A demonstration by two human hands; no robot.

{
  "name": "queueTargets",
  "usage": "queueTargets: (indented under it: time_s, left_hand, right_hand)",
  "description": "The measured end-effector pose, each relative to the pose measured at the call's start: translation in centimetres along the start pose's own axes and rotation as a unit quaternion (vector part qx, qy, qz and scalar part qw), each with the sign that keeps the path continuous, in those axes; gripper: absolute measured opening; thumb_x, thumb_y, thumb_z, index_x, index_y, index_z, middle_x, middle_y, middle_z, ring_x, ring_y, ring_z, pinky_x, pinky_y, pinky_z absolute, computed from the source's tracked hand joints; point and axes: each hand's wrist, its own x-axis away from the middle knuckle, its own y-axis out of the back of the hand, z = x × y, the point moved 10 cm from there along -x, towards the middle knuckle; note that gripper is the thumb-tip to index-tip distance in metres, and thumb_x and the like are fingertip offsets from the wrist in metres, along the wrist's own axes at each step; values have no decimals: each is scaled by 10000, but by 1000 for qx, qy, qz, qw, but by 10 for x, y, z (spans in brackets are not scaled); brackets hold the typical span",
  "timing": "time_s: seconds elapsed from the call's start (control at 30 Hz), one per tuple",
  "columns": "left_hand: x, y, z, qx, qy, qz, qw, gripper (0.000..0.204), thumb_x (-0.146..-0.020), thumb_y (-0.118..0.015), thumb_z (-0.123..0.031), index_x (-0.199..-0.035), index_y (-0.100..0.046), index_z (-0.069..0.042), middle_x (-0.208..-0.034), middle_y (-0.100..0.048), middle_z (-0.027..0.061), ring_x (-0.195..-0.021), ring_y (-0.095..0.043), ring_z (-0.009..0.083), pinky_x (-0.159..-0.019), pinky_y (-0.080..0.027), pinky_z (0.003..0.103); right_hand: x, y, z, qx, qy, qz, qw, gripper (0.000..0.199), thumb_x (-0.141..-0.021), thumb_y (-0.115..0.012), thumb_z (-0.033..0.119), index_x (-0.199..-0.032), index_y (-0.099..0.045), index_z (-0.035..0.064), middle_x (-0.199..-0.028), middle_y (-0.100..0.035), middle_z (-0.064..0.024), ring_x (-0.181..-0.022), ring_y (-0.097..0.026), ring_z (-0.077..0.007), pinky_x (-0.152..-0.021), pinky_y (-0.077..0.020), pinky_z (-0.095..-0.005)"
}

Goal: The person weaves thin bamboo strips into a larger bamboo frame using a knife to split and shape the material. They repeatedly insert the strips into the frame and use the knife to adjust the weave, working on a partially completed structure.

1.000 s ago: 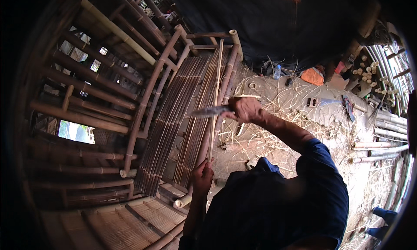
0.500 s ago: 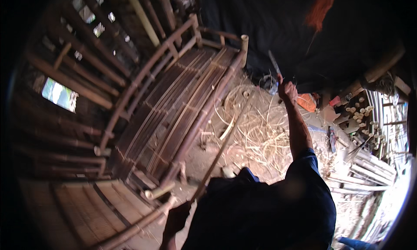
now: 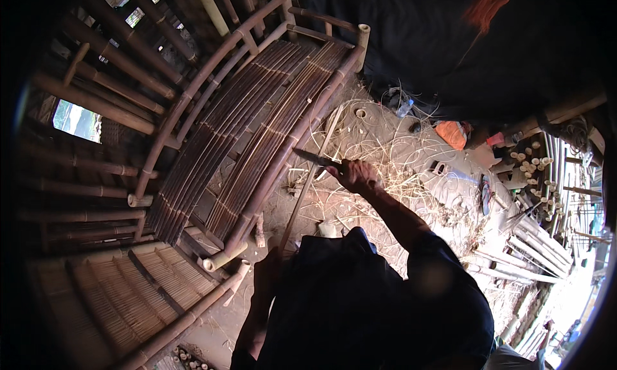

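Note:
My right hand point(image 3: 357, 175) is closed around the handle of a long-bladed knife point(image 3: 313, 157). Its blade points left and lies across or just over a long, thin bamboo strip point(image 3: 299, 208); whether they touch, I cannot tell. The strip slants from beside my body up toward the far end of a bamboo bench point(image 3: 292, 145). Low in the head view, my left hand point(image 3: 267, 267) is in dark shadow, closed around the strip's near end. The fingers of that hand barely show.
Pale bamboo shavings point(image 3: 392, 190) litter the dirt floor ahead. An orange bag point(image 3: 451, 134) and a plastic bottle point(image 3: 405, 108) lie beyond them. Bamboo poles point(image 3: 533, 248) are piled on the right. Dark cloth point(image 3: 411, 42) hangs at the back. A slatted bamboo platform point(image 3: 160, 286) stands near left.
My right hand has swung the knife down and left, from far out over the shavings to the strip. My left hand has shifted slightly forward. The whole view has also moved a little.

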Motion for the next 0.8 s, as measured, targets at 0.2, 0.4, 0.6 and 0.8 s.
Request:
queueTargets:
  time_s: [0.2, 0.4, 0.6, 0.8]
  left_hand:
    - [1, 14, 11, 8, 12, -1, 1000, 174, -948, -524, -191, -987, -576, -30, -857, -623, 204, -824, -647, 368, -645, -485, 441]
    - [-17, 24, 29, 19, 26, -8, 999, 184, -952, -521, -194, -1006, -581, -29, -872, -629, 200, -837, -648, 363, -661, -488, 438]
    - [-46, 64, 43, 7, 28, -17, 999, 195, -955, -519, -198, -1025, -585, -28, -887, -636, 195, -849, -648, 358, -678, -491, 434]
    - [-125, 118, 36, -47, -29, -120, 991, 207, -959, -517, -201, -1044, -589, -27, -902, -643, 191, -862, -649, 353, -694, -494, 430]
  right_hand:
    - [2, -61, 18, -158, -36, 200, 966, 646, -833, -565, 659, -749, -603, 20, -552, -585, -74, -465, -582, -227, -411, -453, -360]
    - [-47, -91, 28, -310, 22, 264, 913, 512, -891, -542, 562, -751, -587, 72, -615, -607, -143, -520, -609, -301, -521, -505, -413]
    - [-8, -220, -186, 30, -371, 180, 911, 471, -962, -494, 454, -735, -566, 48, -580, -496, -156, -521, -561, -365, -440, -418, -457]
    - [-14, -248, -122, -446, -520, 345, 642, 492, -943, -539, 520, -950, -683, 49, -580, -408, 40, -482, -391, -94, -444, -344, -308]
